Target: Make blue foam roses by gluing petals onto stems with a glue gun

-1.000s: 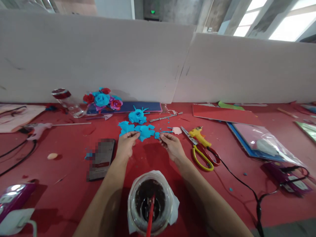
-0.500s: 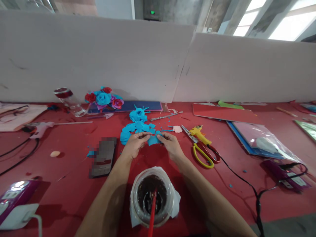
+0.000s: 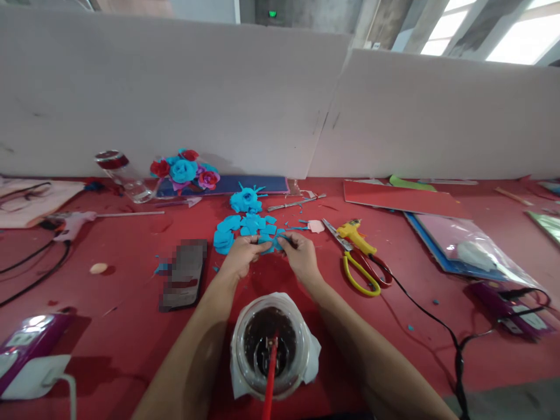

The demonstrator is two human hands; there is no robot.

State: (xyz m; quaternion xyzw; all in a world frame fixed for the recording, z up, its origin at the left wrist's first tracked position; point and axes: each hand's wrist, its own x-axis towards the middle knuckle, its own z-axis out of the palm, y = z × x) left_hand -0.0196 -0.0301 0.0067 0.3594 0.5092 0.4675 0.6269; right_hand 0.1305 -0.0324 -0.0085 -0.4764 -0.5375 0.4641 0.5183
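Note:
Between my two hands is a small blue paper piece (image 3: pixel 272 242), pinched at its edges by the fingertips. My left hand (image 3: pixel 243 254) grips its left side and my right hand (image 3: pixel 298 252) its right side. Just beyond them lie several blue paper petals (image 3: pixel 227 231), and behind these stands a blue paper flower (image 3: pixel 245 199). Nearer my body, between my forearms, is a clear round tub (image 3: pixel 301 344) with dark contents and a red stick (image 3: pixel 270 373) in it.
Yellow-and-red-handled scissors (image 3: pixel 362 274) and a yellow glue gun (image 3: pixel 356 234) lie on the right, with a black cable. A phone (image 3: pixel 186 274) is at left. Behind are a paper bouquet (image 3: pixel 184 171), a bottle (image 3: pixel 126 178) and a white partition (image 3: pixel 175 93).
The blue piece between my fingertips looks narrower and more folded or tilted than before. Both hands stay in nearly the same place, and the view has shifted slightly.

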